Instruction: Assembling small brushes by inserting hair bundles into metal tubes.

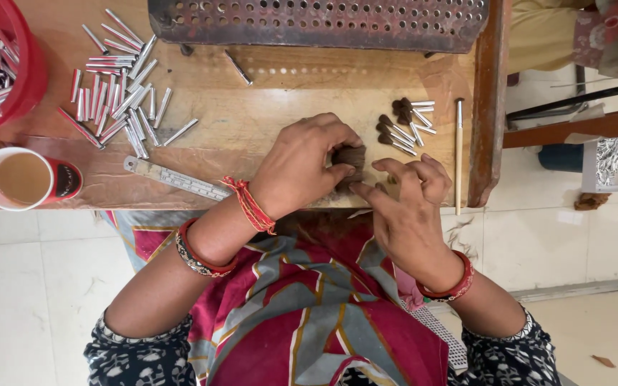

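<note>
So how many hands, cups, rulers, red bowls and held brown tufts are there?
Hands: 2, left hand and right hand
Brown tuft, pinched by the left hand: 1
Cup: 1
Ruler: 1
Red bowl: 1
Total: 6
</note>
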